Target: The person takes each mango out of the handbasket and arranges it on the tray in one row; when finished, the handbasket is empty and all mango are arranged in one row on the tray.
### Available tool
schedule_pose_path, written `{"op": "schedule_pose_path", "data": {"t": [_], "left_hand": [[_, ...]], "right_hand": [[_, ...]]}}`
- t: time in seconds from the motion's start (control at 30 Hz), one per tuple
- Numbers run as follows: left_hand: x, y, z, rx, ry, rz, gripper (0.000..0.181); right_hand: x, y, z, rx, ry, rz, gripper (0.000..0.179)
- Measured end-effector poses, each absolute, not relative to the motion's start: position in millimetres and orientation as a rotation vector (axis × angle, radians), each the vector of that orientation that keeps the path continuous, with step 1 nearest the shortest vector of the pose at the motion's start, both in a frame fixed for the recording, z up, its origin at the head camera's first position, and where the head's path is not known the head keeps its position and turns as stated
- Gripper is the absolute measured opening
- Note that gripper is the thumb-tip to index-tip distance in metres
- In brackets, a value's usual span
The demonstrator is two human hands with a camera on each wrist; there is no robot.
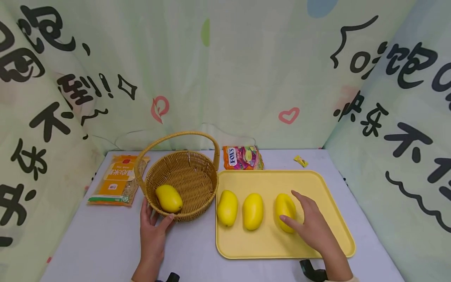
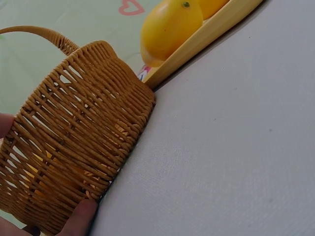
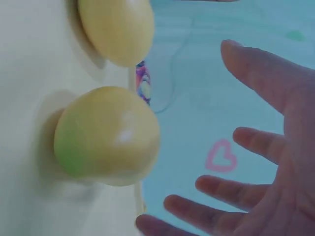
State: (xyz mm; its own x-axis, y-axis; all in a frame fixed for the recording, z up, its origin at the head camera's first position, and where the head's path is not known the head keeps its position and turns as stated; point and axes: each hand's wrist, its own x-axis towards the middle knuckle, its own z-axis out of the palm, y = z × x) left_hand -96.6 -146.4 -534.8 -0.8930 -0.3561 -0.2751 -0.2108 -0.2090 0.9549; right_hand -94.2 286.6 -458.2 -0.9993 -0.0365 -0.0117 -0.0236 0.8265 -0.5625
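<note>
On a pale-yellow, rimmed rectangular tray (image 1: 246, 244), three smooth, yellow, oval fruits (image 1: 253, 211) lie in a row; a fourth yellow fruit (image 1: 169, 198) rests inside the one round, brown wicker basket (image 1: 193, 176), just left of the tray. The left hand (image 1: 154, 231) grips the basket's near-left side, thumb at the rim; the left wrist view adds a fingertip low against the woven wall. The right hand (image 1: 310, 223) overlaps the tray's rightmost fruit in the head view, but the right wrist view shows a gap: fingers spread wide, nothing held. That view also reveals a greenish patch on this fruit. The head view shows two packets, one flat orange plastic bag (image 1: 118, 180) and one multicoloured "FOX'S" packet (image 1: 243, 158), plus one small yellow wrapped sweet (image 1: 301, 161).
</note>
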Motion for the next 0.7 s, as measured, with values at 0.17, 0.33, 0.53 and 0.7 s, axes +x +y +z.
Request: {"op": "schedule_pose_path", "data": {"t": [0.17, 0.33, 0.53, 0.7], "left_hand": [[-97, -147, -535, 0.694, -1.905, -2.273, 0.115], [-97, -146, -535, 0.688, -1.899, -2.281, 0.114], [-96, -146, -535, 0.676, -1.903, -2.278, 0.114], [-97, -147, -536, 0.677, -1.902, -2.281, 0.114]], "right_hand": [[-84, 290, -449, 0.015, 2.967, -1.139, 0.082], [-72, 290, -441, 0.109, 2.793, -1.550, 0.060], [-63, 288, -442, 0.100, 2.503, -1.938, 0.033], [-64, 275, -444, 0.101, 2.340, -2.053, 0.028]]}}
